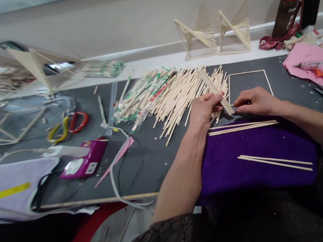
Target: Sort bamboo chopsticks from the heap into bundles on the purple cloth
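Note:
My left hand (205, 111) is closed round a small bundle of thin wooden chopsticks (212, 84), slanting down to the right. At the bundle's lower end is my right hand (256, 101), its fingers bent and the tips close together; whatever they pinch, if anything, is too small to make out. Behind my left hand spreads a heap of loose chopsticks (176, 99). A square frame of sticks (247, 72) lies flat behind my right hand. Two pairs of sticks, a rear pair (243, 127) and a front pair (275, 162), rest on the purple cloth (224, 164) before me.
Two twisted stick models (198, 37) stand by the wall. Wrapped chopsticks (142, 93) lie left of the heap. Further left are scissors (58, 133), a purple box (85, 159) and a looping white cable (112, 176). A glue gun (312, 67) and bottle (287, 11) are right.

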The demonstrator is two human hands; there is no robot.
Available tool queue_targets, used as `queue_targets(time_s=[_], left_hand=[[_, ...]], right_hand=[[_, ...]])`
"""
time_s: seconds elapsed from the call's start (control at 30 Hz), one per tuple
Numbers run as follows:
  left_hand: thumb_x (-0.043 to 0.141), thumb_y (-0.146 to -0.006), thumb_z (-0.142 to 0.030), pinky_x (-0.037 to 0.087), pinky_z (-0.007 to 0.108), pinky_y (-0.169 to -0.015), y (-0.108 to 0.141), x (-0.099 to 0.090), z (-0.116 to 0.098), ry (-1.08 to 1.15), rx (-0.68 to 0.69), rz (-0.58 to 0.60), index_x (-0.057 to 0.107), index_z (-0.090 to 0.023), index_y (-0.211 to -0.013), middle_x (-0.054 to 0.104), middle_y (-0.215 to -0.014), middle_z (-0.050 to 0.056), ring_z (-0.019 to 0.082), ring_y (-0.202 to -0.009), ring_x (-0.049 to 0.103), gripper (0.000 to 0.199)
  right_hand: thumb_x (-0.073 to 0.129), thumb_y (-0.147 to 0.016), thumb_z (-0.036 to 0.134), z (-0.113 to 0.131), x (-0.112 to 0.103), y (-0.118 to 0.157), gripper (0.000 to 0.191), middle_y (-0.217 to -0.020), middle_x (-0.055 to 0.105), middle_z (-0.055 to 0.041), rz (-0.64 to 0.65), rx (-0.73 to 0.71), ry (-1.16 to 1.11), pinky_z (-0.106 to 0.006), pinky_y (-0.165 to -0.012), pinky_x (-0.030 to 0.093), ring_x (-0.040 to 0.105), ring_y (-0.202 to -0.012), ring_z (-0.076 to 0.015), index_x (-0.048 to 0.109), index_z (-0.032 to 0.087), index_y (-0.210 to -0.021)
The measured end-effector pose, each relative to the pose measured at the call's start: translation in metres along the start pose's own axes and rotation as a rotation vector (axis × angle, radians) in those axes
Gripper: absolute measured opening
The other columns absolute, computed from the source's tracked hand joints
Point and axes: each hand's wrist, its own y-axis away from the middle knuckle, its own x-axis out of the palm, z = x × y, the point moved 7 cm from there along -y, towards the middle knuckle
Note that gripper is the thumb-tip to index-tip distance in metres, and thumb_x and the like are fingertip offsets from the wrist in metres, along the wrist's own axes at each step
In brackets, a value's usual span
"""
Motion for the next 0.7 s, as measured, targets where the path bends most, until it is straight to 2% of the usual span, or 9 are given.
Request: queue_targets(time_s=[0.13, 0.23, 0.37, 0.47, 0.6, 0.7], left_hand=[[0.071, -0.076, -0.048, 0.050, 0.028, -0.068, 0.010, 0.009, -0.019, -0.341, 0.332, 0.031, 0.076, -0.018, -0.074, 0.071, -0.076, 0.003, 0.016, -0.072, 0.064, 0.030], [0.066, -0.080, -0.041, 0.047, 0.027, -0.071, 0.015, 0.018, -0.024, -0.536, 0.479, 0.097, 0.073, -0.019, -0.068, 0.070, -0.072, 0.003, 0.016, -0.074, 0.064, 0.026], [0.062, -0.084, -0.040, 0.044, 0.026, -0.070, 0.015, 0.024, -0.022, -0.578, 0.521, 0.181, 0.070, -0.018, -0.065, 0.068, -0.071, 0.002, 0.015, -0.073, 0.062, 0.029], [0.061, -0.084, -0.042, 0.041, 0.025, -0.068, 0.015, 0.025, -0.022, -0.594, 0.542, 0.193, 0.070, -0.017, -0.064, 0.067, -0.070, 0.002, 0.014, -0.071, 0.061, 0.033], [0.059, -0.086, -0.044, 0.038, 0.024, -0.062, 0.014, 0.023, -0.020, -0.616, 0.503, 0.188, 0.074, -0.016, -0.070, 0.066, -0.067, 0.001, 0.013, -0.066, 0.059, 0.035], [0.057, -0.087, -0.045, 0.036, 0.023, -0.058, 0.014, 0.023, -0.017, -0.636, 0.471, 0.190, 0.076, -0.016, -0.073, 0.067, -0.065, 0.001, 0.012, -0.062, 0.057, 0.037]], right_hand=[[0.068, -0.079, 0.026, -0.004, -0.006, 0.000, 0.015, -0.085, 0.075, -0.0033, -0.065, 0.029, 0.009, -0.028, -0.072, 0.047, 0.066, -0.077, -0.0160, 0.079, 0.021, -0.088], [0.069, -0.078, 0.027, -0.009, -0.009, 0.000, 0.021, -0.086, 0.073, -0.0041, -0.136, 0.048, -0.078, -0.028, -0.069, 0.047, 0.064, -0.074, -0.0152, 0.078, 0.019, -0.096], [0.073, -0.076, 0.027, -0.005, -0.015, -0.002, 0.023, -0.087, 0.066, -0.0024, -0.231, -0.064, -0.113, -0.026, -0.066, 0.045, 0.057, -0.070, -0.0120, 0.077, 0.020, -0.098], [0.071, -0.081, 0.030, 0.004, -0.018, -0.007, 0.016, -0.084, 0.060, -0.0006, -0.269, -0.152, -0.131, -0.026, -0.068, 0.043, 0.053, -0.073, -0.0114, 0.076, 0.020, -0.092], [0.066, -0.088, 0.029, 0.015, -0.015, -0.013, 0.016, -0.077, 0.055, 0.0011, -0.237, -0.190, -0.118, -0.026, -0.073, 0.042, 0.051, -0.076, -0.0115, 0.072, 0.020, -0.076], [0.063, -0.089, 0.025, 0.019, -0.012, -0.015, 0.019, -0.074, 0.056, 0.0013, -0.187, -0.186, -0.138, -0.026, -0.074, 0.041, 0.052, -0.075, -0.0109, 0.071, 0.019, -0.072]])
